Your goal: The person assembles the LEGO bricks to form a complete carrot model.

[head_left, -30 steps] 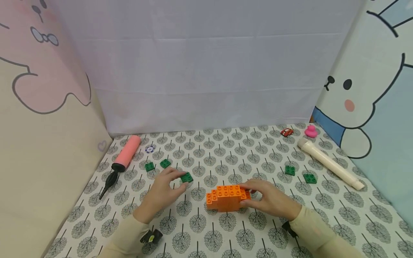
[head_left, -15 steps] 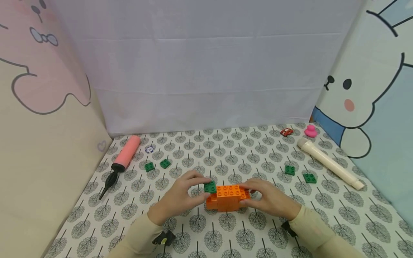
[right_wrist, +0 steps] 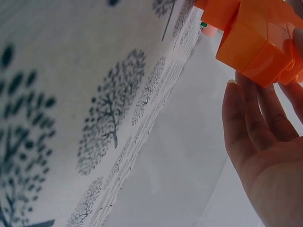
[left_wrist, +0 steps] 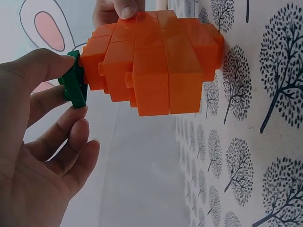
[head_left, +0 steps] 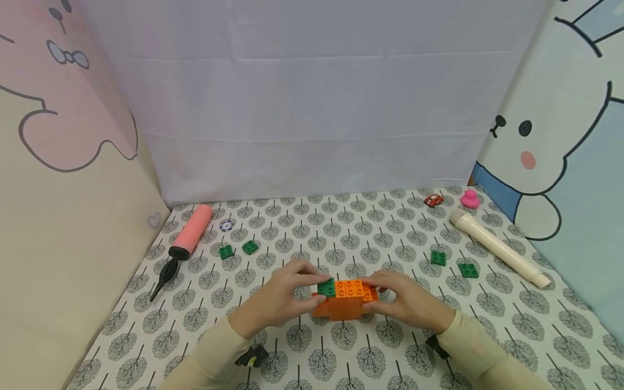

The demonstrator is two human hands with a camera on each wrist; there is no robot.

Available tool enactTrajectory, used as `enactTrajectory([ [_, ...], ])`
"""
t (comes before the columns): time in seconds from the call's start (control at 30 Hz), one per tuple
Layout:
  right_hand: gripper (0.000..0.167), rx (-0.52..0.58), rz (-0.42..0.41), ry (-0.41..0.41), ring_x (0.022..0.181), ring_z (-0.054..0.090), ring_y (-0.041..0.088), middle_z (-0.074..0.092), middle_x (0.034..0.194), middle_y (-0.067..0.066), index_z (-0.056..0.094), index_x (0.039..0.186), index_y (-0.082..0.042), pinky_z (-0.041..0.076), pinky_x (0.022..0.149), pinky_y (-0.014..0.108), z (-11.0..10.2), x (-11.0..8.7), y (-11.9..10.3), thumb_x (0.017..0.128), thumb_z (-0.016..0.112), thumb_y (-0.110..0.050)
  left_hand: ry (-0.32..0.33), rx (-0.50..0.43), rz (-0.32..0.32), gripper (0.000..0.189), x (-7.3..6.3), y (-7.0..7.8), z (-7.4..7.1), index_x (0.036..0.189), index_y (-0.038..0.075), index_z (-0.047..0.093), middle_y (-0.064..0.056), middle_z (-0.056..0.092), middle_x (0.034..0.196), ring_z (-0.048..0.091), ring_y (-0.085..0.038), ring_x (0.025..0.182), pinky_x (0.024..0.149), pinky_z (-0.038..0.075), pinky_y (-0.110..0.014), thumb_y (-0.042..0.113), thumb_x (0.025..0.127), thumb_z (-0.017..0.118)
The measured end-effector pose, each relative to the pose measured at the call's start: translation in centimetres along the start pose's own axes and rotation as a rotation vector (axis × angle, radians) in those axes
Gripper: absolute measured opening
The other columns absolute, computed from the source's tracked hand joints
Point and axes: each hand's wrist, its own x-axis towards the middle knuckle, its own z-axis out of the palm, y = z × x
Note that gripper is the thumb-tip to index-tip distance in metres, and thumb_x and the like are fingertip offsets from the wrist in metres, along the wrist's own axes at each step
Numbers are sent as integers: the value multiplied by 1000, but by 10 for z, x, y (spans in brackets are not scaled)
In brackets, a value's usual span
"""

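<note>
A stepped block of orange toy bricks (head_left: 345, 307) stands on the patterned cloth in the middle, widest partway up. My left hand (head_left: 285, 295) pinches a green toy brick (head_left: 326, 287) between thumb and fingers, right at the top left of the orange block. The left wrist view shows the green brick (left_wrist: 75, 81) tilted close against the topmost orange bricks (left_wrist: 97, 61), its studs facing the palm. From the right side, my right hand (head_left: 407, 300) grips the orange block with thumb and fingers. In the right wrist view, fingers (right_wrist: 258, 118) reach up to the orange bricks (right_wrist: 258, 40).
Two green bricks (head_left: 226, 252) lie at left and two more (head_left: 438, 258) at right. A pink balloon pump (head_left: 192, 230) and a poker chip (head_left: 226, 225) lie back left. A white tube (head_left: 499, 249), red toy car (head_left: 433, 200) and pink rubber duck (head_left: 470, 199) are back right.
My left hand has carried the green brick rightward from the cloth to the top left of the orange block. My right hand keeps its hold on the block.
</note>
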Motion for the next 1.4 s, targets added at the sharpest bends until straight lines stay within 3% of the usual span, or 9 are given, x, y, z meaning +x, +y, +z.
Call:
enactTrajectory([
  [0.13, 49, 1, -10, 3, 98, 60, 5, 67, 114, -10, 64, 133, -17, 56, 85, 36, 1, 0, 0, 91, 71, -41, -34, 38, 13, 40, 4, 2, -3, 122, 8, 71, 4, 59, 104, 49, -6, 91, 74, 49, -18, 21, 85, 79],
  [0.3, 50, 7, -7, -2, 97, 59, 3, 67, 114, -12, 64, 133, -18, 56, 84, 36, 0, 1, 0, 90, 71, -41, -83, 41, -31, 41, 6, 3, -6, 124, 9, 70, 4, 56, 102, 47, -6, 88, 70, 51, -21, 22, 86, 78],
  [0.57, 50, 4, -3, 4, 97, 59, 3, 67, 118, -10, 64, 133, -18, 56, 84, 36, 0, 1, 1, 90, 72, -42, -91, 49, -41, 40, 6, 5, -6, 124, 9, 70, 5, 53, 100, 45, -6, 85, 67, 47, -19, 21, 86, 77],
  [0.87, 51, 11, 19, 1, 98, 60, 4, 66, 118, -10, 64, 133, -18, 56, 85, 37, -1, -1, 0, 90, 71, -44, -156, 58, -57, 41, 13, 8, -11, 124, 9, 70, 5, 52, 99, 45, -7, 87, 73, 46, -17, 21, 86, 77],
  [1.1, 49, 12, 1, 3, 97, 60, 5, 67, 118, -7, 65, 132, -16, 57, 84, 38, 0, -1, 2, 90, 71, -41, -135, 50, -45, 43, 11, 2, -12, 125, 11, 70, 3, 62, 108, 52, -8, 97, 81, 52, -23, 28, 87, 78],
  [1.17, 50, 11, 5, -2, 98, 60, 6, 67, 119, -6, 64, 133, -15, 57, 84, 40, 0, -1, 2, 91, 71, -42, -136, 47, -87, 46, 7, -3, -15, 127, 13, 69, 2, 64, 115, 56, -11, 105, 89, 54, -29, 36, 87, 77],
  [1.23, 52, 15, 24, -6, 99, 60, 6, 67, 120, -6, 64, 133, -16, 56, 85, 41, 0, -1, 1, 90, 71, -43, -148, 53, -171, 50, 3, -11, -21, 130, 16, 67, 1, 64, 125, 57, -15, 115, 99, 51, -37, 44, 89, 73],
  [1.4, 54, 23, 50, -11, 101, 60, 5, 66, 121, -8, 64, 133, -17, 56, 88, 41, 0, -1, -2, 88, 73, -45, -143, 120, -410, 58, -15, -49, -40, 136, 25, 62, 0, 58, 141, 49, -24, 133, 110, 40, -51, 57, 88, 65],
])
